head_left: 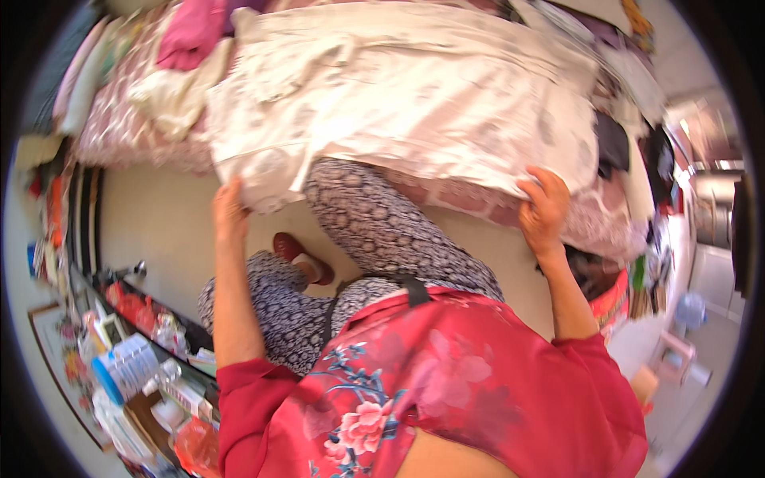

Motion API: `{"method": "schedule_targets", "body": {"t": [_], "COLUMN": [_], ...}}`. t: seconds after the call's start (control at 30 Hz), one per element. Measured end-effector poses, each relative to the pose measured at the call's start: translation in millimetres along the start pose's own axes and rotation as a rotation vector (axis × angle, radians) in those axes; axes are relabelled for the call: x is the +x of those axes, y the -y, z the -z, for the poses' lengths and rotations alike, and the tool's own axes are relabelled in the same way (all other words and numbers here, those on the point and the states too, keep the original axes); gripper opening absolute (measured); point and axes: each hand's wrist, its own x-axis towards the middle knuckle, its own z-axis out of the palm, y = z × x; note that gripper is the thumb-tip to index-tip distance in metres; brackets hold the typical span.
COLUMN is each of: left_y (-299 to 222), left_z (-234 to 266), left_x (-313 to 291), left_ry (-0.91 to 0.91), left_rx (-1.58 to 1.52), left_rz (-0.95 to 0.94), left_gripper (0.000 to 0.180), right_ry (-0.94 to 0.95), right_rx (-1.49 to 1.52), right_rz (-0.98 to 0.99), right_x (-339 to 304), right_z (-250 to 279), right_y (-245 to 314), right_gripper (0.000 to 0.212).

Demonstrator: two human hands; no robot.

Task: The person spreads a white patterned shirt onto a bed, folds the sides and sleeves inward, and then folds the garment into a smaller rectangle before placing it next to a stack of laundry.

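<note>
A white garment (430,88) with a faint grey print lies spread wide over the near side of the bed, creased along its far part. Its near edge hangs over the bed's edge. My left hand (230,205) is closed on the garment's near left corner, which droops between the bed and my knee. At the near right edge, my right hand (545,205) pinches the cloth between thumb and fingers. Both arms reach forward, spread well apart.
The bed (111,131) has a pink patterned cover. A bright pink cloth (191,32) and a cream cloth (179,99) lie to the left. A dark item (611,143) is at the right. A cluttered low table holds a blue-and-white container (127,366) at lower left.
</note>
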Motion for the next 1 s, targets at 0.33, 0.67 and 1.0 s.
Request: {"method": "schedule_targets", "body": {"t": [0.33, 0.67, 1.0], "left_y": [-54, -47, -48], "left_z": [16, 35, 24], "left_x": [7, 18, 17], "left_ry": [0.152, 0.145, 0.125], "left_rx": [-0.266, -0.453, -0.53], "left_rz": [0.054, 0.073, 0.139], "left_gripper": [0.04, 0.041, 0.04], "right_ry": [-0.163, -0.308, -0.123], "right_rx": [0.039, 0.674, 0.975], "right_rz": [-0.324, -0.94, -1.094], "right_x": [-54, -47, -30], "right_z": [15, 29, 45], "right_y": [-21, -66, -94], "right_gripper": [0.05, 0.062, 0.027]}}
